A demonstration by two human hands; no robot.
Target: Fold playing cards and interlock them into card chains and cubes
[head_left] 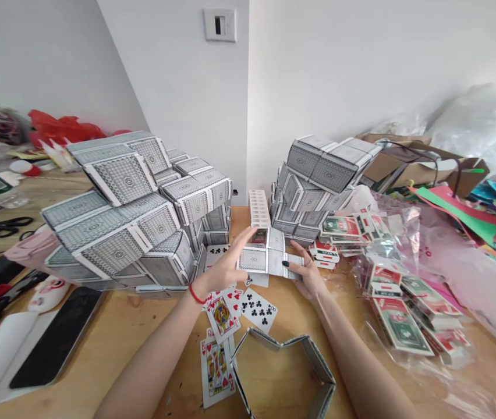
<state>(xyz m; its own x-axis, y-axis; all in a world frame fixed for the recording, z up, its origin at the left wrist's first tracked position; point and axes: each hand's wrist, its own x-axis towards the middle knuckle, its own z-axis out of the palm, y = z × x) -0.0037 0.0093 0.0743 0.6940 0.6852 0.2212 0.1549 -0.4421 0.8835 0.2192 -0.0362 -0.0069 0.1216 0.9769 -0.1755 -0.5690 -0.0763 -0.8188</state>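
Between my hands is a box-like piece of joined playing cards (254,260), grey patterned backs outward, with flaps sticking out on the right. My right hand (308,278) pinches its right flap, thumb on top. At the left end, my left hand (226,267), with a red string on the wrist, brackets the piece between thumb and outstretched fingers. Loose playing cards (259,308) lie face up below. Nearer me stands an open zigzag ring of folded cards (283,344). A narrow stack of folded card pieces (258,208) stands just beyond the hands.
Large stacked structures of card boxes stand on the left (121,233) and right (318,174). Red and green card packs (400,326) and plastic wrap lie to the right. A black phone (58,337) and scissors (10,227) are on the left.
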